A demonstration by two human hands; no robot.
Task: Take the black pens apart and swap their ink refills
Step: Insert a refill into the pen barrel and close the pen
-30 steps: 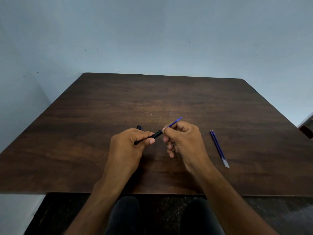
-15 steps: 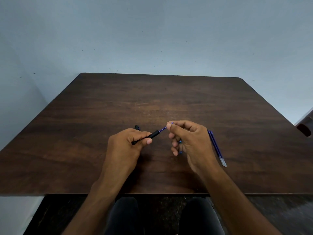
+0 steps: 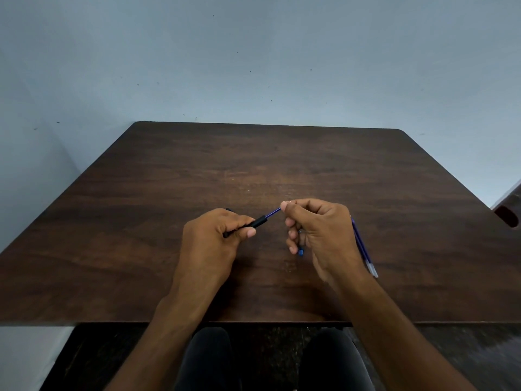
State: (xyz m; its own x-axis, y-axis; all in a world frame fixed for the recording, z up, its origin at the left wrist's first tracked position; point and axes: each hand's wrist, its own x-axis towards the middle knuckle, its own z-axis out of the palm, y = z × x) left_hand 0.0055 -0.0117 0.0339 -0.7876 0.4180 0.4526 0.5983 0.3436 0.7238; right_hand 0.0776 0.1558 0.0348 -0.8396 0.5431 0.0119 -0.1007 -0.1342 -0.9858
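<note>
Left hand (image 3: pixel 214 238): my fist closed round black pen barrel (image 3: pixel 258 223)
Right hand (image 3: pixel 324 230): my fingertips pinching blue refill (image 3: pixel 273 213) entering barrel
Counter (image 3: pixel 141 221): two spare refills (image 3: pixel 363 249) beside right hand

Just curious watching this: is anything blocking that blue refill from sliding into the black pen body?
Nothing visible does. The left hand holds the black barrel, and the blue refill, pinched by the right hand, already meets its open end. The spare refills lie aside.
</note>
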